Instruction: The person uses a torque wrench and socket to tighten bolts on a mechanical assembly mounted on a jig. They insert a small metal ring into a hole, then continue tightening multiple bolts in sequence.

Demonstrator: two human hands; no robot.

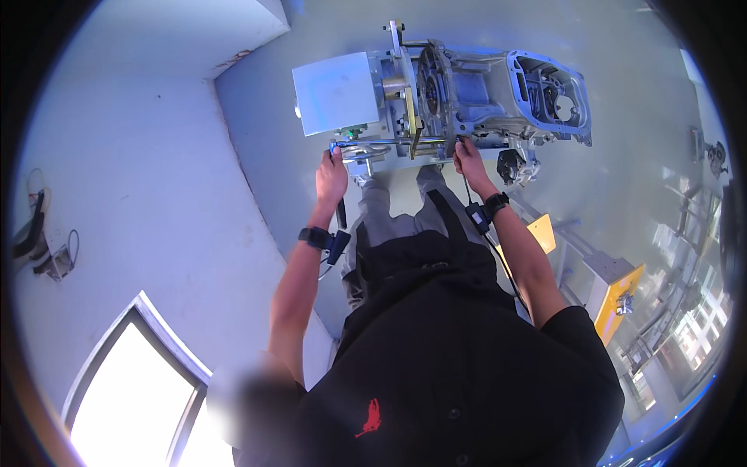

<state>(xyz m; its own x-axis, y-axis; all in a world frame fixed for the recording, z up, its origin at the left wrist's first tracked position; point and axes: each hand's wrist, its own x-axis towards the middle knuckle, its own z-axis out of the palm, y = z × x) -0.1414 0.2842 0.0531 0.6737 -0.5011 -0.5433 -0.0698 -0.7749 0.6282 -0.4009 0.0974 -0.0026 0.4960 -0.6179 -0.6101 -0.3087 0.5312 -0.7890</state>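
My left hand (332, 179) is closed at the left end of a long metal bar. A black handle sticks out below that fist, and together they look like a ratchet wrench (341, 215) with an extension bar (381, 142). The bar runs level to the right, along the near side of a grey metal gearbox housing (475, 89). At its far right end, my right hand (471, 165) is closed against the flange's lower edge; what its fingertips pinch is hidden. The housing is mounted on a stand with a round plate (430, 82) and a pale box (336, 93) at its left.
A small metal unit (517, 166) hangs below the housing, right of my right hand. Yellow-topped stands (615, 300) are at the lower right. A white wall (148, 194) rises on the left, with a bright window (136, 389). My legs are just below the stand.
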